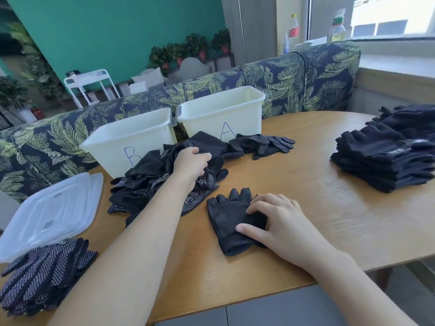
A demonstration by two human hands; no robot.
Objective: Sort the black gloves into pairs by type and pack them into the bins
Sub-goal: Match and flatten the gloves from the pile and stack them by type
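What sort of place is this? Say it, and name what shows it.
Probably a café or lounge corner used as a makeshift sorting bench: a leaf-print booth sofa wraps the wooden table, potted plants stand by a teal wall, and bins marked A and B await gloves.

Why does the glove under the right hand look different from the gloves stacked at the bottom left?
The glove under the right hand has short, cut-off fingers and plain dark mesh; the stacked gloves have long fingers covered in white dots. The first lies alone, the others form a pile. Both are black and lie on the wooden table.
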